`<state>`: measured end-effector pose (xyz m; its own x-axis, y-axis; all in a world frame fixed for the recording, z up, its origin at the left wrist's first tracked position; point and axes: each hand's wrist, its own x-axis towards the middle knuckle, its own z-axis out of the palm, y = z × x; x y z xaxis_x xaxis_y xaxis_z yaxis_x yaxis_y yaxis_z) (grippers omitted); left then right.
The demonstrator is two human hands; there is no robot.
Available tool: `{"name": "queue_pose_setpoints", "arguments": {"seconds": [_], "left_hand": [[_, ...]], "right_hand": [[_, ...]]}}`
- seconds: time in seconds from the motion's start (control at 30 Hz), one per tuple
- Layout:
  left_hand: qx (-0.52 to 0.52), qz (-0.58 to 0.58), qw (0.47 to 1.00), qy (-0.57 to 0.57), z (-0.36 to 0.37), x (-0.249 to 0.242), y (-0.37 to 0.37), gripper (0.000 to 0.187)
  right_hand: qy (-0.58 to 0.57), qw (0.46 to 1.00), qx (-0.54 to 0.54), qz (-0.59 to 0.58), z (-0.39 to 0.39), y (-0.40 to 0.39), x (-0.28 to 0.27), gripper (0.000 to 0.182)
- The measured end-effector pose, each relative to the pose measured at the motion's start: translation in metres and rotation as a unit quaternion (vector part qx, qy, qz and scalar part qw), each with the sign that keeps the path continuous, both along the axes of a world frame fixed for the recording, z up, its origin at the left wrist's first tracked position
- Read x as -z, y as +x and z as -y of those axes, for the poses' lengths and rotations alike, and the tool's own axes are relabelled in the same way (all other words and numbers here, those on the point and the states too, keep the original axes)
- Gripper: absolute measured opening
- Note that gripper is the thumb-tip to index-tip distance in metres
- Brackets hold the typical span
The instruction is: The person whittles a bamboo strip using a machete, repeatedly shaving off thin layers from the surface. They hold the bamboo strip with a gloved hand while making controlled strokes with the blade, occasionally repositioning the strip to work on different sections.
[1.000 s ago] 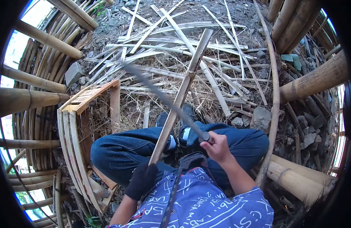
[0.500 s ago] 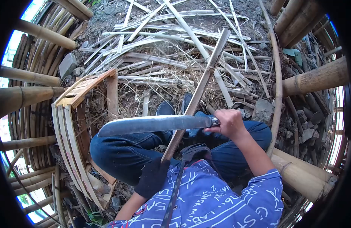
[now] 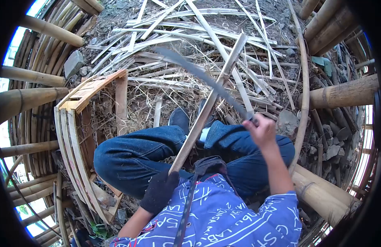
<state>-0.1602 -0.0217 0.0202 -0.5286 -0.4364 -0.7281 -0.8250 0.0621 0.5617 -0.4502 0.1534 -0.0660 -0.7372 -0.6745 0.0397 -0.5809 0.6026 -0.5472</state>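
My right hand (image 3: 262, 129) is closed round the handle of a machete (image 3: 207, 79). Its long grey blade points up and to the left and crosses the upper part of a bamboo strip (image 3: 198, 123). In a dark glove, my left hand (image 3: 160, 190) grips the lower end of that strip close to my waist. The strip slants up and to the right, passing between my bent legs (image 3: 137, 154). Part of the machete's handle is hidden in my fist.
Split bamboo strips (image 3: 174, 31) and shavings lie on the ground ahead. A wooden crate (image 3: 73, 136) stands at my left. Thick bamboo poles (image 3: 341, 91) line both sides, with broken stones (image 3: 332, 148) at the right and a grey block (image 3: 73, 64) at the upper left.
The machete has swung from nearly level to slanting, its tip moving up and away. My right hand has shifted right and slightly forward. My left hand still holds the strip.
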Motion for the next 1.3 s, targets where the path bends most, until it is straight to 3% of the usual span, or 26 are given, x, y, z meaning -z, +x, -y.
{"name": "queue_pose_setpoints", "arguments": {"seconds": [0.1,0.27,0.4,0.5,0.57,0.6,0.67,0.8,0.93,1.03,1.1,1.17,1.3], "left_hand": [[-0.019,-0.028,0.998,-0.057,-0.004,0.001,-0.005,0.026],[-0.073,-0.024,0.988,0.137,-0.002,0.003,-0.019,0.025],[-0.108,-0.040,0.975,0.189,0.004,0.010,-0.019,0.029],[-0.049,-0.040,0.993,0.101,0.001,0.016,-0.022,0.030],[0.106,-0.159,0.979,-0.077,-0.004,0.026,-0.022,0.029],[0.104,-0.157,0.979,-0.078,-0.006,0.024,-0.022,0.029],[0.196,-0.117,0.960,-0.165,-0.007,0.015,-0.029,0.021],[0.173,-0.105,0.965,-0.165,-0.010,0.007,-0.035,0.021],[0.120,-0.039,0.986,-0.112,-0.018,0.007,-0.026,0.024],[0.109,0.013,0.991,-0.078,-0.019,0.006,-0.026,0.027],[0.106,0.034,0.992,-0.054,-0.020,0.009,-0.023,0.028],[0.093,-0.048,0.991,-0.089,-0.021,0.020,-0.023,0.025],[0.071,-0.066,0.990,-0.098,-0.008,0.018,-0.042,0.028]], "right_hand": [[-0.096,0.992,-0.066,0.053,0.014,0.049,0.002,0.053],[-0.116,0.987,-0.098,0.061,0.032,0.084,-0.002,0.054],[-0.105,0.986,-0.112,0.064,0.028,0.086,-0.009,0.056],[-0.095,0.987,-0.124,0.046,0.026,0.090,-0.016,0.057],[-0.078,0.988,-0.129,0.021,0.027,0.090,-0.018,0.058],[-0.060,0.989,-0.132,-0.005,0.027,0.088,-0.018,0.059],[-0.045,0.988,-0.141,-0.034,0.025,0.079,-0.015,0.059],[0.003,0.985,-0.154,-0.075,0.019,0.059,-0.014,0.061],[0.081,0.995,-0.002,-0.060,0.004,0.009,0.008,0.067],[0.134,0.987,0.046,-0.078,0.000,-0.023,0.012,0.068],[0.109,0.992,0.049,-0.045,-0.001,-0.017,0.005,0.068],[0.034,0.998,0.044,0.040,0.007,0.004,-0.013,0.067],[-0.019,0.995,-0.085,0.056,0.016,0.064,-0.016,0.060]]}}
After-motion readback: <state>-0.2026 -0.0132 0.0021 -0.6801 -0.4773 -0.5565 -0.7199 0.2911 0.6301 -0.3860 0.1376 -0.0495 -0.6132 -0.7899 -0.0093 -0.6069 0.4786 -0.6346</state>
